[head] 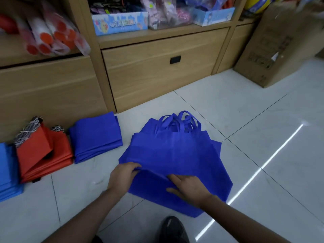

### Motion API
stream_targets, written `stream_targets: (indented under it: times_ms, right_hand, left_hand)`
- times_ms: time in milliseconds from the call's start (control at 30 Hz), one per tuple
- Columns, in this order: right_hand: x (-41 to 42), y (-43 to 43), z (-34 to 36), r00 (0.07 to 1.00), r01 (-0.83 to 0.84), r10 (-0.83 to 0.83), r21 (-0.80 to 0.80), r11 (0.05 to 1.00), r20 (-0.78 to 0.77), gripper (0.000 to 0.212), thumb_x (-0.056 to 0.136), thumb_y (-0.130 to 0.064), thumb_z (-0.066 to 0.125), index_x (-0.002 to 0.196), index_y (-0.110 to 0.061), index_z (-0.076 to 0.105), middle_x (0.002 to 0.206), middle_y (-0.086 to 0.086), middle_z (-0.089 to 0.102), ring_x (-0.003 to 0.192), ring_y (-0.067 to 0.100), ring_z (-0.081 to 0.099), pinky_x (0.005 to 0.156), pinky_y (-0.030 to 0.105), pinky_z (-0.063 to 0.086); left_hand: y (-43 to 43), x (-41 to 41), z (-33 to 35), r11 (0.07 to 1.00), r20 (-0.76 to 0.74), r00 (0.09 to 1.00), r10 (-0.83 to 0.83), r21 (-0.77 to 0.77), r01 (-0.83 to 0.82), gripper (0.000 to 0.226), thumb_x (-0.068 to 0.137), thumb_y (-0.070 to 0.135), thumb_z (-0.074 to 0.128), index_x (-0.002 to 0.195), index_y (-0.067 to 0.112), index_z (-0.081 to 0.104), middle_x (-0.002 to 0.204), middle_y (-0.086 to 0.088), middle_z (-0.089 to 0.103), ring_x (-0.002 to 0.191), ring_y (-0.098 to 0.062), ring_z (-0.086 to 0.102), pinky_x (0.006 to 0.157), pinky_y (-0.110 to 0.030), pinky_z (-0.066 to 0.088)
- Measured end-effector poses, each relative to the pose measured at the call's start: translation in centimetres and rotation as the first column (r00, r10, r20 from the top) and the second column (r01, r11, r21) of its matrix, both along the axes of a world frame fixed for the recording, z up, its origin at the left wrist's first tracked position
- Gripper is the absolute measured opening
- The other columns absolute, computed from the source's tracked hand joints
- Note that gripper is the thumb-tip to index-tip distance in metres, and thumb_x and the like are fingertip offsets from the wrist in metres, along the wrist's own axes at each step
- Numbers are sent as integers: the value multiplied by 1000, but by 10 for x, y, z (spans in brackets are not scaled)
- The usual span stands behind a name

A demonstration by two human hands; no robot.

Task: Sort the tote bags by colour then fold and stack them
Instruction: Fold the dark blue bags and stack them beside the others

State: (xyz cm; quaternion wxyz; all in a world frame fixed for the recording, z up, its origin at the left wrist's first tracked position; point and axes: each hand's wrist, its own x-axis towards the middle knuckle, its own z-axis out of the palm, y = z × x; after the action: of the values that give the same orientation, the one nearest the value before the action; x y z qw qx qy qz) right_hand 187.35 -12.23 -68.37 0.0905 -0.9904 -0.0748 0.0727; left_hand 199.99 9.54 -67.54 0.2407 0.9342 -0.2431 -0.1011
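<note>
A pile of unfolded royal-blue tote bags [177, 153] lies on the white floor in front of me, handles pointing toward the cabinet. My left hand [122, 176] grips the near-left edge of the top bag, fingers curled under the fabric. My right hand [188, 185] lies flat on the bag beneath, fingers spread and pointing left. To the left sit a folded royal-blue stack [96, 137], a folded red stack [43, 153] and a lighter blue stack [7, 172] at the frame's edge.
Wooden shelving with drawers [157, 67] stands right behind the stacks, holding boxes and packaged goods. A cardboard box [280, 44] stands at the right rear. My dark shoe [172, 228] is just below the bags. White tiled floor [263, 120] stretches to the right.
</note>
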Motion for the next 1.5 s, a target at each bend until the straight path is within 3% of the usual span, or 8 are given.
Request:
stream_targets:
  times_ms: [233, 533, 700, 767, 867, 1067, 1300, 1500]
  right_hand:
    - [-35, -78, 22, 931, 324, -265, 230, 918, -252, 43, 91, -15, 53, 132, -29, 49, 135, -12, 50, 125, 9, 44, 107, 24, 35]
    - [-38, -135, -7, 915, 348, -299, 155, 925, -271, 46, 92, -33, 57, 135, -37, 43, 149, -13, 33, 140, 12, 24, 112, 26, 23]
    - [-21, -125, -23, 656, 692, -702, 594, 411, -279, 82, 60, -78, 63, 74, 3, 54, 71, 5, 55, 66, 19, 54, 61, 33, 41]
    - [-12, -123, -30, 542, 715, -748, 678, 171, -384, 74, 64, -72, 63, 72, 1, 49, 67, 9, 51, 62, 21, 51, 58, 36, 40]
    - [2, -117, -39, 468, 744, -770, 663, 80, -433, 51, 79, -52, 68, 67, -10, 40, 62, 8, 40, 57, 19, 41, 52, 32, 33]
    - [11, -115, -85, 279, 854, -839, 520, -4, -466, 47, 87, -37, 65, 65, -13, 30, 60, 5, 33, 57, 20, 32, 52, 33, 26]
    - [8, -112, -113, 199, 898, -885, 440, -7, -421, 41, 89, -36, 59, 67, -9, 39, 66, 10, 47, 60, 24, 44, 54, 35, 35]
    - [0, -101, -119, 161, 900, -934, 436, 7, -318, 42, 92, -37, 53, 76, 2, 51, 73, 16, 58, 66, 31, 54, 57, 38, 41]
  left_hand:
    - [33, 22, 7, 975, -234, 972, 30, -208, -80, 18, 92, 23, 58, 101, 14, 70, 99, 2, 71, 92, -17, 64, 85, -34, 49]
    - [44, 40, 10, 919, -509, 860, 38, -320, -230, 31, 94, 19, 51, 64, 10, 55, 55, 14, 60, 58, -1, 54, 52, -10, 38]
    - [41, 46, 2, 785, -646, 754, 121, -402, -471, 21, 88, 32, 59, 92, 13, 68, 85, 5, 72, 79, -9, 66, 66, -18, 48]
    - [36, 43, -6, 768, -696, 710, 104, -398, -502, 22, 86, 34, 60, 104, 20, 63, 97, 10, 68, 91, -7, 63, 72, -19, 46]
    - [26, 38, -27, 777, -746, 658, 97, -356, -518, 33, 81, 33, 68, 111, 24, 59, 105, 11, 66, 100, -10, 61, 73, -20, 46]
    - [1, 53, -73, 825, -541, 754, 373, -180, -536, 33, 79, 38, 71, 99, 13, 63, 97, -3, 67, 90, -24, 62, 78, -36, 51]
    - [3, 59, -107, 819, -606, 735, 304, -228, -527, 24, 82, 36, 69, 94, 16, 62, 95, 3, 67, 88, -17, 63, 74, -34, 51]
    - [-2, 54, -125, 910, -72, 918, 389, 182, -371, 45, 88, 56, 47, 94, 11, 46, 73, -7, 59, 66, -26, 57, 55, -31, 42]
